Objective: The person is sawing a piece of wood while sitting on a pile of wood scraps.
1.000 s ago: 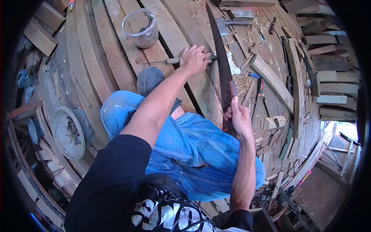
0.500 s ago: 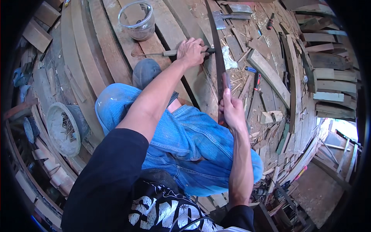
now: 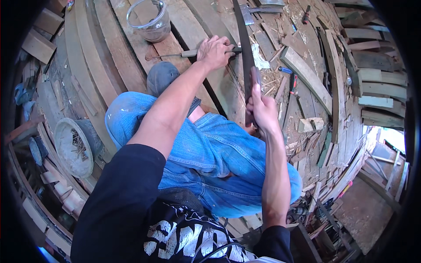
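My right hand (image 3: 263,108) is closed around the handle of a handsaw (image 3: 245,48), whose long dark blade points away from me to the top of the picture. My left hand (image 3: 215,53) presses down on a slim tool (image 3: 189,53) lying across the planks, its fingers wrapped over the pale handle. A thin metal shank sticks out to the left of that hand. To the right, a dark end (image 3: 237,50) shows beside the saw blade; whether the teeth touch it I cannot tell. A crumpled white cloth or paper (image 3: 259,58) lies just beyond the blade.
A clear plastic tub (image 3: 150,21) stands on the planks ahead. A whitish bucket (image 3: 72,149) with wood bits is at left. On the right lie a hatchet (image 3: 263,9), screwdrivers (image 3: 293,83), a squared timber (image 3: 306,79) and wood chips. Curved wood pieces (image 3: 379,87) are stacked far right.
My right hand and the saw have moved a little forward, away from me. My left hand keeps its hold on the slim tool. The whole view has shifted slightly.
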The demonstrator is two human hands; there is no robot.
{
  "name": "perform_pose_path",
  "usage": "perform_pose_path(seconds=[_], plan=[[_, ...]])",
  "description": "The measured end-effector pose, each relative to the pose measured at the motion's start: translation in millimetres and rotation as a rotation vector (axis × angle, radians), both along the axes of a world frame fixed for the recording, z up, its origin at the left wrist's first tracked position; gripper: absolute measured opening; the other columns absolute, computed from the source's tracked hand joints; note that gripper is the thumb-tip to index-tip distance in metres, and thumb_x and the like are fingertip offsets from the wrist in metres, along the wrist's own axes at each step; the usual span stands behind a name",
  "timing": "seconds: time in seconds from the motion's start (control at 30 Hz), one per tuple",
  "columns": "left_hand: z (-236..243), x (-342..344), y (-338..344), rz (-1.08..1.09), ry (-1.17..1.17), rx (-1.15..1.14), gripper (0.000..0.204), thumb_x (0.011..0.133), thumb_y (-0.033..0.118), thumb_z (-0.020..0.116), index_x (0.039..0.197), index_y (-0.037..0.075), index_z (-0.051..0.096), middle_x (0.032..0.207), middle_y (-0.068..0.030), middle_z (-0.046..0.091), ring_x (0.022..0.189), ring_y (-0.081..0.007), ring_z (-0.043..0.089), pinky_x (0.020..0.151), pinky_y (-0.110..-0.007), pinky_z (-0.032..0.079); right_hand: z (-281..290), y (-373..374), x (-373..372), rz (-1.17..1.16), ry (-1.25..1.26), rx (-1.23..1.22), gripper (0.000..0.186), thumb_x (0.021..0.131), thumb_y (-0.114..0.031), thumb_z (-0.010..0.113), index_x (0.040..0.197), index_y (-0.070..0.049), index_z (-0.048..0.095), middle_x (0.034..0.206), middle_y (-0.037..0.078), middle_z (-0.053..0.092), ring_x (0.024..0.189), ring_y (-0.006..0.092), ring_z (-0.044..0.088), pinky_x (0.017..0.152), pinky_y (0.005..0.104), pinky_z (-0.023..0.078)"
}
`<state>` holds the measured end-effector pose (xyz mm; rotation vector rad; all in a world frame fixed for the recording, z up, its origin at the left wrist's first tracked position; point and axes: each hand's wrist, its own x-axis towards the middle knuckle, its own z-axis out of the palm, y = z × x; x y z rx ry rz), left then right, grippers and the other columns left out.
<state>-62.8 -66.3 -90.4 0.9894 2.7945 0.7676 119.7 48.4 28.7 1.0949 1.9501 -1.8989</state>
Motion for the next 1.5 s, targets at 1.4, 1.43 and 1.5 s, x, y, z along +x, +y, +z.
perform_pose_path(seconds=[1.4, 1.43, 1.5], plan=[[-18, -7, -1, -0.044, 0.229, -0.014, 0.025, 0.083, 0.029, 0.062, 0.105, 0.02, 0.07, 0.109, 0.0024, 0.061, 0.099, -0.0223, 0.057, 0.083, -0.038, 0.048, -19, -8, -17, 0.098, -0.006, 0.402, 0.062, 0.09, -0.049, 0.053, 0.07, 0.008, 0.063, 0.065, 0.027, 0.06, 0.068, 0.0384, 0.065, 0.064, 0.0472, 0.048], [-16, -7, 1, -0.039, 0.218, 0.0, 0.025, 0.083, 0.029, 0.062, 0.104, 0.019, 0.07, 0.11, 0.0013, 0.061, 0.099, -0.0225, 0.057, 0.083, -0.038, 0.048, -15, -6, -16, 0.075, -0.029, 0.372, 0.062, 0.09, -0.05, 0.052, 0.07, 0.008, 0.063, 0.066, 0.027, 0.061, 0.069, 0.0381, 0.065, 0.065, 0.0472, 0.048], [-12, -7, 9, -0.044, 0.199, 0.02, 0.027, 0.083, 0.031, 0.062, 0.105, 0.017, 0.07, 0.109, -0.0016, 0.061, 0.099, -0.0242, 0.057, 0.084, -0.039, 0.047, -9, 0, -11, 0.025, -0.049, 0.356, 0.062, 0.09, -0.05, 0.052, 0.07, 0.008, 0.064, 0.067, 0.027, 0.061, 0.07, 0.0378, 0.066, 0.066, 0.0471, 0.048]])
